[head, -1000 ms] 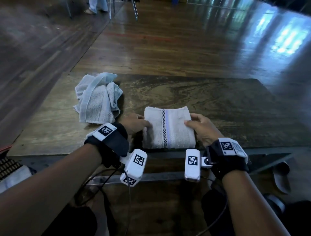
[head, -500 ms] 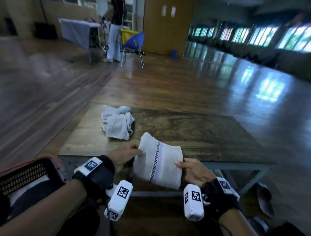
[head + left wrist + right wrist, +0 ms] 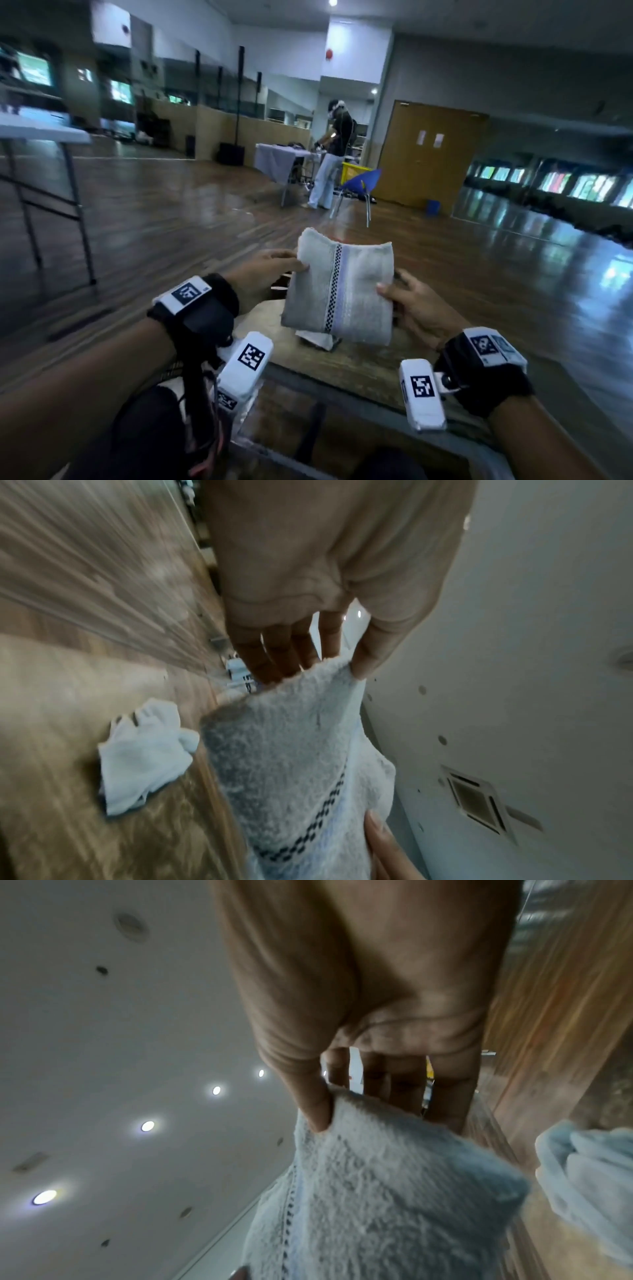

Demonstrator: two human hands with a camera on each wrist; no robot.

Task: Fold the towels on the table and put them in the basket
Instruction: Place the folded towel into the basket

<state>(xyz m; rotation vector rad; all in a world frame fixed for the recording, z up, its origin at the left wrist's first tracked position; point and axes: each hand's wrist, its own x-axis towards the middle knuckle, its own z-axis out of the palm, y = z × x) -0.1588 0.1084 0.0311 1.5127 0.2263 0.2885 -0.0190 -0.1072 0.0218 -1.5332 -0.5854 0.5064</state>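
A folded white towel (image 3: 337,287) with a checkered stripe is held up in the air above the wooden table (image 3: 359,370). My left hand (image 3: 270,270) pinches its left edge, thumb on the front and fingers behind. My right hand (image 3: 407,305) pinches the right edge the same way. The left wrist view shows the folded towel (image 3: 291,764) under my thumb. In the right wrist view the folded towel (image 3: 377,1191) fills the lower half. A second, crumpled towel (image 3: 143,756) lies on the table; the head view shows only a bit of that crumpled towel (image 3: 317,339), below the lifted one. No basket is in view.
A white folding table (image 3: 41,133) stands at the far left. Far back, a person (image 3: 334,154) stands beside a covered table (image 3: 277,157) and a blue chair (image 3: 361,185). Wooden floor surrounds the table.
Both hands have lifted the folded towel off the table and raised it. The head view has tilted up from the table to the room.
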